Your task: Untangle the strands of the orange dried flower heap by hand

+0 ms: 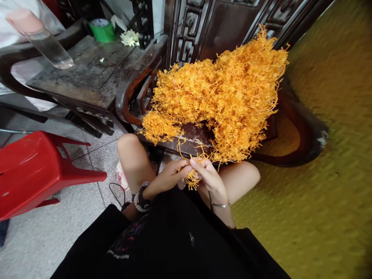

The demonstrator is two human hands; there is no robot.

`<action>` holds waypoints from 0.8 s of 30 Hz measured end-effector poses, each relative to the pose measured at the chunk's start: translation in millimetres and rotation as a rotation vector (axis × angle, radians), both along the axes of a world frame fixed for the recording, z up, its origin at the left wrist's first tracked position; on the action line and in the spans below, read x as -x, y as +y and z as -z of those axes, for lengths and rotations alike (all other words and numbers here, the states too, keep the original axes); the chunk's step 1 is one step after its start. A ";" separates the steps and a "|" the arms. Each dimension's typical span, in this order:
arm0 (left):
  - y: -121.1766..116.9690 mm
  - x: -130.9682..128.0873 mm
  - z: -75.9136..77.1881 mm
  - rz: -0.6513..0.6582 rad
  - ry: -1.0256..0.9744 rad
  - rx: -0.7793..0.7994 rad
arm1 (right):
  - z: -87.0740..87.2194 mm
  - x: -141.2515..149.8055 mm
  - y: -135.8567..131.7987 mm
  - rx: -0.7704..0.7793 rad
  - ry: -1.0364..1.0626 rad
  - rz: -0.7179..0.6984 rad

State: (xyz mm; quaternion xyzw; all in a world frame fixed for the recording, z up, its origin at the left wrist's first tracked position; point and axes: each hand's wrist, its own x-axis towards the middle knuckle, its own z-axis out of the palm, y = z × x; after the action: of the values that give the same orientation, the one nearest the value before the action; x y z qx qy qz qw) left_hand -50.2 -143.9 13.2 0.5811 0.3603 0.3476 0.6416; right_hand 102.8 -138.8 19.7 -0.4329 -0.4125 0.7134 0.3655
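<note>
My left hand (pixel 173 174) and my right hand (pixel 210 177) meet above my lap, fingers closed in a pinch. Between them is a small bunch of orange plastic sprigs (pixel 192 181), with thin stems and branching tips sticking out above and below the fingers. My fingers partly hide the bunch. Just beyond, a large heap of the same orange sprigs (pixel 221 89) covers much of a dark wooden chair seat (pixel 196 133). A smaller clump of orange sprigs (pixel 161 126) lies at the heap's left front. Some loose strands reach from the heap towards my right hand.
A dark wooden side table (pixel 84 73) at the left bears a bottle (pixel 48 46), a green tape roll (pixel 102 30) and pale flowers (pixel 130 38). A red plastic stool (pixel 37 170) stands on the speckled floor (pixel 81 228). The chair's curved armrest (pixel 310 131) borders a yellow-green textured surface (pixel 328 201).
</note>
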 end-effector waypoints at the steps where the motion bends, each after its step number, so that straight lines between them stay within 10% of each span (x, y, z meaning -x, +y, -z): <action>1: 0.9 1.9 -1.0 0.040 -0.009 0.018 | -0.6 -1.8 0.1 0.021 0.017 -0.034; 7: 6.9 11.8 -0.5 0.285 -0.171 0.156 | 4.4 -3.4 -3.9 0.213 0.256 -0.062; 24: -4.0 3.3 15.0 0.188 -0.553 0.620 | 14.1 22.4 -17.7 0.272 0.507 -0.099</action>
State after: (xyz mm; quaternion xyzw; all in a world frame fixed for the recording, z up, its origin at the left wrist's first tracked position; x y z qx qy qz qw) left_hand -53.5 -147.9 -1.8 0.2758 0.2079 0.3054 0.8874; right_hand 80.4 -156.4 5.6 -0.2653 -0.2290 0.8646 0.3602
